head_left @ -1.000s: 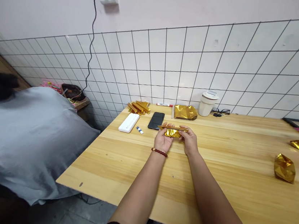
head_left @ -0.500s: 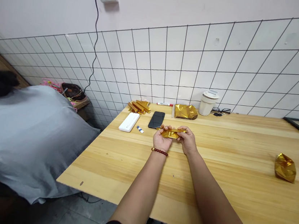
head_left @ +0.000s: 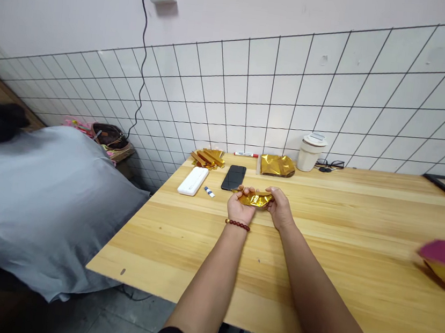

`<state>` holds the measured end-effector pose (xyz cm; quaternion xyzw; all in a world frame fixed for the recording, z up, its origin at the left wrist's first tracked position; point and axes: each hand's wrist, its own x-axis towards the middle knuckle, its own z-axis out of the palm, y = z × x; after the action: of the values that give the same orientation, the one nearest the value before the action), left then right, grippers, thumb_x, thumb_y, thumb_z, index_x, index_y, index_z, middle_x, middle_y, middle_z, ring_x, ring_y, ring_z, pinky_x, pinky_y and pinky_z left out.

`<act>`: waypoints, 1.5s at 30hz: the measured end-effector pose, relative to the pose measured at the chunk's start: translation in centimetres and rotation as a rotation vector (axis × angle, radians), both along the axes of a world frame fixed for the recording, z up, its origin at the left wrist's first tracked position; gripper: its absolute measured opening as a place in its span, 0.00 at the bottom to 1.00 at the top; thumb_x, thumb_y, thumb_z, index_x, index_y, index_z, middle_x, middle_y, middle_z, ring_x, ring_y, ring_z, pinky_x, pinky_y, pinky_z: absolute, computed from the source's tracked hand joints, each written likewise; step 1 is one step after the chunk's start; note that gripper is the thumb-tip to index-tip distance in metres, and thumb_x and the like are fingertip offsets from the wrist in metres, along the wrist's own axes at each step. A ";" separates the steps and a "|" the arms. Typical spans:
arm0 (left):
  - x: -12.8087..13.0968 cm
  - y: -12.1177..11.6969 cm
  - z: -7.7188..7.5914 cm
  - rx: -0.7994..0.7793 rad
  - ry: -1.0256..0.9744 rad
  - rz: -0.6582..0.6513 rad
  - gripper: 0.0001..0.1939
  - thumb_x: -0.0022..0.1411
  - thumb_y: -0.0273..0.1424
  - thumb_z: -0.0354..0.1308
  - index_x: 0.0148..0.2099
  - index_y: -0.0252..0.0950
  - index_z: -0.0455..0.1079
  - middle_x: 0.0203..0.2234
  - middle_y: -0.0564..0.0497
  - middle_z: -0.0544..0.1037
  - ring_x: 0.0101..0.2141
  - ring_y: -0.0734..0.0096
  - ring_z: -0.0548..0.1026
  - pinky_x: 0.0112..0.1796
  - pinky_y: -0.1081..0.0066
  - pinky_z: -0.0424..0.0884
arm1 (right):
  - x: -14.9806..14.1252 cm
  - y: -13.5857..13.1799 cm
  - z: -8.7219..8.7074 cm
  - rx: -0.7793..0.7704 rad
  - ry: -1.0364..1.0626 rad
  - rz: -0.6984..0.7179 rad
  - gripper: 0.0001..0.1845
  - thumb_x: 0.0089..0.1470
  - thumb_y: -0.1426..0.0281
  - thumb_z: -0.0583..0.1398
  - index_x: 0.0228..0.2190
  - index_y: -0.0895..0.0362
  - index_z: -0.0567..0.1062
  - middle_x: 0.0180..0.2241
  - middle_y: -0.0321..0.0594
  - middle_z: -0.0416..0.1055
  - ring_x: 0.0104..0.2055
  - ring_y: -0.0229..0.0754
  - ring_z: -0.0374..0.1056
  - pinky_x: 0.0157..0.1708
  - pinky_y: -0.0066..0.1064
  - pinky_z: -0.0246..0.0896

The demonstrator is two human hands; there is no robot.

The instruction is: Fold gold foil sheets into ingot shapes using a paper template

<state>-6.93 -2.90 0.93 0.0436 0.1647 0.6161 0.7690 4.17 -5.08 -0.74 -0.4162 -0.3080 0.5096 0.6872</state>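
Note:
Both my hands pinch a small piece of gold foil paper (head_left: pixel 256 199) just above the wooden table (head_left: pixel 316 264). My left hand (head_left: pixel 239 207), with a red bead bracelet on the wrist, grips its left end. My right hand (head_left: pixel 280 208) grips the right end. The foil is folded into a narrow strip between my fingers. A black phone (head_left: pixel 233 177) lies just behind my left hand.
A white power bank (head_left: pixel 192 180), a small glue stick (head_left: pixel 208 192), a pile of folded gold pieces (head_left: pixel 208 158), a red marker (head_left: pixel 245 154), gold foil sheets (head_left: pixel 276 165), a white cup (head_left: pixel 309 152) and glasses (head_left: pixel 328 165) line the back. A blurred pink thing (head_left: pixel 444 261) covers the gold shape at right. A person in grey (head_left: pixel 35 203) sits left.
The foil strip has been folded tighter between my fingers. A blurred pink thing has come in at the right edge, over the folded gold shape there.

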 end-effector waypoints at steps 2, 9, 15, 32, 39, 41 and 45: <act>0.0 0.1 -0.1 0.008 0.012 0.006 0.11 0.58 0.20 0.45 0.28 0.37 0.65 0.20 0.54 0.65 0.28 0.72 0.72 0.50 0.59 0.69 | 0.0 0.2 -0.3 0.001 -0.031 0.024 0.18 0.37 0.58 0.69 0.26 0.54 0.71 0.20 0.30 0.66 0.21 0.34 0.60 0.22 0.27 0.57; -0.5 0.4 -0.6 0.052 -0.031 0.020 0.16 0.66 0.35 0.45 0.29 0.37 0.68 0.20 0.53 0.64 0.28 0.71 0.71 0.49 0.58 0.70 | 0.1 0.5 -1.1 0.002 -0.113 0.050 0.14 0.33 0.64 0.70 0.25 0.56 0.75 0.19 0.31 0.70 0.19 0.33 0.60 0.22 0.26 0.54; -0.3 0.5 -0.1 0.047 0.075 0.040 0.15 0.65 0.38 0.57 0.27 0.37 0.67 0.17 0.58 0.62 0.25 0.75 0.70 0.50 0.61 0.69 | 0.2 0.5 -1.0 0.014 -0.122 0.047 0.15 0.31 0.65 0.71 0.25 0.56 0.76 0.20 0.31 0.71 0.21 0.33 0.61 0.23 0.26 0.57; -0.1 0.9 -0.9 0.099 0.398 -0.035 0.12 0.48 0.16 0.64 0.36 0.34 0.71 0.29 0.52 0.79 0.31 0.74 0.77 0.45 0.67 0.71 | 0.5 0.8 -0.9 0.048 -0.127 -0.208 0.24 0.34 0.52 0.71 0.30 0.55 0.79 0.20 0.33 0.72 0.22 0.36 0.65 0.28 0.31 0.63; 0.4 1.0 -1.2 0.063 0.472 0.028 0.09 0.49 0.20 0.65 0.35 0.34 0.72 0.27 0.52 0.79 0.27 0.75 0.76 0.38 0.70 0.71 | 0.4 0.9 -1.1 0.023 -0.188 -0.143 0.25 0.28 0.56 0.74 0.29 0.55 0.79 0.23 0.35 0.74 0.22 0.36 0.66 0.26 0.30 0.62; 0.4 1.0 -1.0 0.047 0.479 0.060 0.10 0.49 0.21 0.66 0.34 0.34 0.71 0.25 0.53 0.78 0.26 0.76 0.76 0.36 0.72 0.71 | 0.3 1.0 -1.2 0.034 -0.203 -0.122 0.24 0.27 0.56 0.74 0.28 0.56 0.78 0.26 0.36 0.76 0.23 0.35 0.66 0.25 0.29 0.63; 0.5 0.8 -0.8 0.044 0.465 0.081 0.08 0.52 0.26 0.66 0.34 0.34 0.71 0.26 0.52 0.78 0.27 0.76 0.76 0.36 0.72 0.71 | 0.2 1.1 -1.5 0.045 -0.213 -0.122 0.23 0.29 0.57 0.74 0.27 0.56 0.76 0.26 0.35 0.75 0.23 0.34 0.65 0.25 0.29 0.63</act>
<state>-6.42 -2.10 0.10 0.1943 0.3256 0.6232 0.6840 4.36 -3.94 -2.24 -0.4704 -0.3646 0.4128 0.6895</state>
